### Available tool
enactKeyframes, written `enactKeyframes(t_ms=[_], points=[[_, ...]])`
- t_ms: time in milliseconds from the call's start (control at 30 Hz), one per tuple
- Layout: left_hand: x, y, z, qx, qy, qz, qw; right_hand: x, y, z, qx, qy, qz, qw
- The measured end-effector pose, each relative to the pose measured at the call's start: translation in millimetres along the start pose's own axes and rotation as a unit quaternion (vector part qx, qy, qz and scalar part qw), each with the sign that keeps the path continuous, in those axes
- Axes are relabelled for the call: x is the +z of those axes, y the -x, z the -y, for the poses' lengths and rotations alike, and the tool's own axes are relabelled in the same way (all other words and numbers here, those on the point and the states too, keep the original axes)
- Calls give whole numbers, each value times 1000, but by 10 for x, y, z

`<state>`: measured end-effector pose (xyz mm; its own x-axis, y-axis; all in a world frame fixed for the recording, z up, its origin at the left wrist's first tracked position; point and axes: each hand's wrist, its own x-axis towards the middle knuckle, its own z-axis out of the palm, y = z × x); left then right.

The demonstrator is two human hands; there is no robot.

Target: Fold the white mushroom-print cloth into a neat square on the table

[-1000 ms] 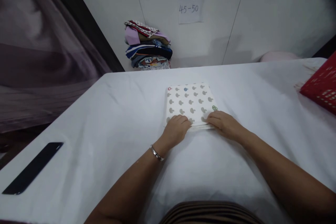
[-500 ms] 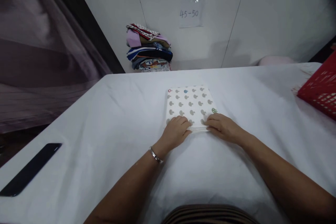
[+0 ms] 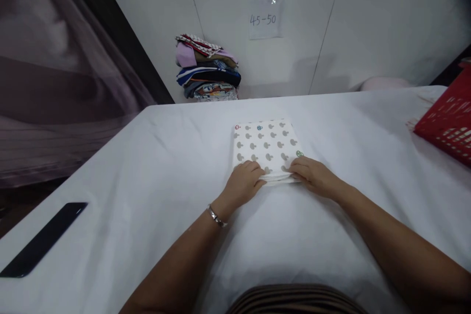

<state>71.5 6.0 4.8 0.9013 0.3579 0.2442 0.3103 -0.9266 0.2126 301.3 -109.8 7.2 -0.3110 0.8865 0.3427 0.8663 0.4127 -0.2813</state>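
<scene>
A folded white cloth [image 3: 263,144] with grey mushroom prints, and a few in red, blue and green, lies flat on the white-covered table. At its near left corner my left hand [image 3: 245,180] pinches the folded edge, thumb below and fingers on top. My right hand [image 3: 312,174] grips the same edge near the right corner. Between the two hands the upper layers are lifted slightly, so the white layers of the fold show. Both thumbs are partly hidden by the cloth. A silver bracelet [image 3: 216,216] sits on my left wrist.
A dark flat slab [image 3: 44,240] lies on the table [image 3: 154,157] at the left. A red plastic basket [image 3: 451,120] stands at the right edge. Behind the table rises a stack of folded fabrics [image 3: 208,68] against the wall. A purplish curtain [image 3: 69,68] hangs at the left.
The cloth's near edge has been raised a little between my hands, and its layers have parted. Both hands stay at the same corners. The view has shifted slightly.
</scene>
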Motion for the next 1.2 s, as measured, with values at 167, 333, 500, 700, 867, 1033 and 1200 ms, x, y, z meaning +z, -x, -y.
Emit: enactKeyframes(t_ms=[167,333,500,700,867,1033,1200], points=[[-6,2,-30,10,-44,-8,999,-16,4,16,19,-20,3,1000],[2,0,-51,17,-71,-12,997,-20,7,25,20,-18,26,999],[19,9,-62,18,-66,12,998,-27,-7,48,19,-16,67,997],[24,5,-73,19,-49,-7,999,-8,0,28,31,-28,35,999],[20,-4,-70,28,-50,-11,998,-40,-3,24,34,-39,30,998],[1,-4,-79,34,-34,12,999,-110,-24,76,44,-51,80,995],[11,-5,-79,25,-36,8,999,-98,-32,110,45,-14,82,996]])
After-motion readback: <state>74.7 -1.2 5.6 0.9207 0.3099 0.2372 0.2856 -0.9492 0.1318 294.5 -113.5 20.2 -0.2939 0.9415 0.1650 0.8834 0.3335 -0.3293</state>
